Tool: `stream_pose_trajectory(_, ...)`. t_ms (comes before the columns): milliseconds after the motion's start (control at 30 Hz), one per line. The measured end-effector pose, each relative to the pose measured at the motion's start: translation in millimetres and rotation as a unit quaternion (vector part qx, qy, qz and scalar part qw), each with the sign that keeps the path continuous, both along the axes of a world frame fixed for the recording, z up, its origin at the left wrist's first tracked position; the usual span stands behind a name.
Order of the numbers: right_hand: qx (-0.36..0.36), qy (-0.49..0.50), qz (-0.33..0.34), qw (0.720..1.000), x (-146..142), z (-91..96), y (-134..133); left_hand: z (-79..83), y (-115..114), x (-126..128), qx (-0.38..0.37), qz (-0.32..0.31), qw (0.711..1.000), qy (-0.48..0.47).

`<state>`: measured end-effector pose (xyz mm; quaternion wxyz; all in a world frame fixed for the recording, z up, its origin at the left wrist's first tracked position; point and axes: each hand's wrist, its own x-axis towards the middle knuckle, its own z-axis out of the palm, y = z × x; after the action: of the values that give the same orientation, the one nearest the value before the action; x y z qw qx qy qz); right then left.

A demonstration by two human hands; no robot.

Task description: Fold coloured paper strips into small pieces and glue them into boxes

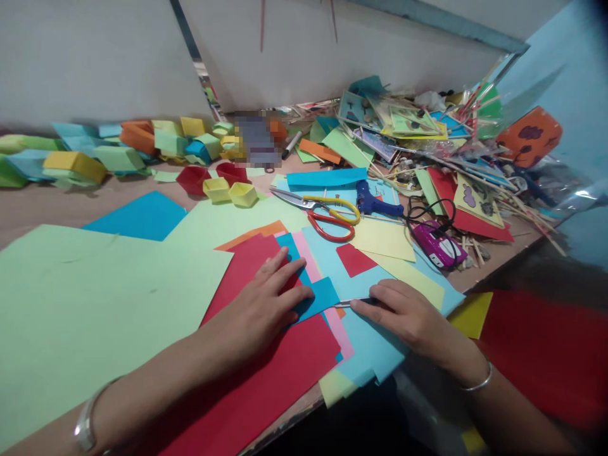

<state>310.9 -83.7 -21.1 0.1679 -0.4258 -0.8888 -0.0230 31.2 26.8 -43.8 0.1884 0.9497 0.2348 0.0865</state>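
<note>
My left hand (pixel 259 310) lies flat, fingers stretched out, pressing a small blue paper piece (pixel 319 295) onto a large red sheet (pixel 266 386). My right hand (pixel 403 315) rests on a light blue sheet (pixel 370 345) just right of it, fingers held together and pointing left along a thin silvery edge that I cannot identify. The two hands almost meet at the blue piece.
Large green sheets (pixel 90 304) cover the left. Scissors with yellow and red handles (pixel 327 214), a blue glue gun (pixel 373 202) and a purple device with a black cord (pixel 439 244) lie behind. Folded paper boxes (pixel 223 187) and a heap of cards and sticks (pixel 427 139) fill the back.
</note>
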Motion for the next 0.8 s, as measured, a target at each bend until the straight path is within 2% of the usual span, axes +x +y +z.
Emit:
stream_pose_trajectory(233,0.005,-0.010,-0.003,1.000,-2.2,0.7,-4.0,-7.3,-7.3,-5.1,0.062,-0.029,0.998,-0.001)
stream_pose_trajectory(333,0.014,-0.011,-0.005,1.000,-5.2,0.9,-3.9,0.1,-9.1,-2.3,0.115,-0.025,0.993,-0.017)
stream_pose_trajectory(400,0.012,-0.011,-0.005,1.000,-5.3,0.6,-4.1,10.1,-10.0,2.4,0.129,-0.035,0.991,0.024)
stream_pose_trajectory(533,0.009,-0.016,-0.010,1.000,-2.0,-0.1,-3.4,25.5,-12.8,12.0,0.065,-0.042,0.989,0.124)
stream_pose_trajectory(800,-0.005,-0.007,-0.006,1.000,1.3,0.6,-2.7,29.2,-15.7,15.8,0.038,-0.037,0.982,0.180)
